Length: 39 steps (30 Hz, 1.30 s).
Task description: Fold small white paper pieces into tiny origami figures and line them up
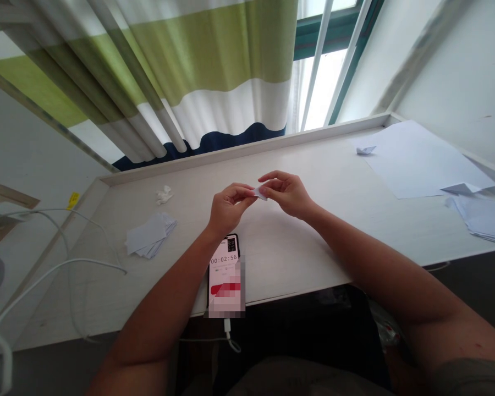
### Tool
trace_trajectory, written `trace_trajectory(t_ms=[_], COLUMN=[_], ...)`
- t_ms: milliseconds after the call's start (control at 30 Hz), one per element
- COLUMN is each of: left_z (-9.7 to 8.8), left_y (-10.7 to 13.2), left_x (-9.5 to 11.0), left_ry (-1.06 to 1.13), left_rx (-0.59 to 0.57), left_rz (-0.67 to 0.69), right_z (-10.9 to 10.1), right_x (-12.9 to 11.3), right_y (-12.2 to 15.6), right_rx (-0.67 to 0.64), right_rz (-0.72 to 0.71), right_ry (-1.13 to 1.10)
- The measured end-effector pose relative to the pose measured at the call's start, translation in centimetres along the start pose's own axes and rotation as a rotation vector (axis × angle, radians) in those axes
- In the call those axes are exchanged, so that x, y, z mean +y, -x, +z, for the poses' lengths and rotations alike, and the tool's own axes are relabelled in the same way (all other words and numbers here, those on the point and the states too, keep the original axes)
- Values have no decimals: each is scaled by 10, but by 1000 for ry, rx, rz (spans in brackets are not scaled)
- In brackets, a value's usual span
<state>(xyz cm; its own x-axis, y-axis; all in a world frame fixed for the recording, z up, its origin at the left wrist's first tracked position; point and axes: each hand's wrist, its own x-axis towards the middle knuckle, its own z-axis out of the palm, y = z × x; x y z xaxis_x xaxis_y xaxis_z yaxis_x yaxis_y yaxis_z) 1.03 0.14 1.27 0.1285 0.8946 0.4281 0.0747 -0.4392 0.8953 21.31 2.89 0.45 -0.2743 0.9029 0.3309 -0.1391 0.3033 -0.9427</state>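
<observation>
Pinching: the left hand [231, 208] and right hand [286, 192] meet above the worktop [313, 159], fingers curled nearly shut, both holding one small folded paper [260, 193].
Paper: white, held between the fingertips at the middle of the worktop, partly hidden, so its exact shape cannot be told.
Below the hands: a phone [225, 275] lies at the worktop's near edge, its screen showing 00:02:56, the lower part blurred, a white cable [231, 338] leading from its end.
Left side: a loose pile of paper slips [150, 235], with crumpled paper scraps [164, 194] just beyond.
Right side: a large paper sheet [421, 159] carries a small paper fold [366, 149]; another paper fold [457, 188] sits on its lower corner, beside a paper stack [480, 219].
Behind: a green, white and navy striped curtain [148, 71] hangs beside a window [322, 71].
</observation>
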Motion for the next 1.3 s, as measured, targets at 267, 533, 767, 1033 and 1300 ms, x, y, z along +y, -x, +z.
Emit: trace_trajectory(t_ms=[267, 533, 767, 1033, 1300], left_z=[-3, -3, -2, -3, 0], left_y=[1, -1, -2, -4, -3], left_x=[1, -2, 2, 2, 1], left_ry=[-188, -39, 88, 99, 118], left_rx=[55, 165, 140, 79, 110], left_rz=[99, 80, -56, -142, -113], right_z=[0, -1, 3, 0, 3], right_x=[-4, -5, -5, -2, -2], right_y=[3, 3, 3, 0, 1], right_rx=[3, 2, 51, 74, 116], right_rz=[-131, -147, -70, -53, -99], right_ry=[211, 211, 85, 43, 78])
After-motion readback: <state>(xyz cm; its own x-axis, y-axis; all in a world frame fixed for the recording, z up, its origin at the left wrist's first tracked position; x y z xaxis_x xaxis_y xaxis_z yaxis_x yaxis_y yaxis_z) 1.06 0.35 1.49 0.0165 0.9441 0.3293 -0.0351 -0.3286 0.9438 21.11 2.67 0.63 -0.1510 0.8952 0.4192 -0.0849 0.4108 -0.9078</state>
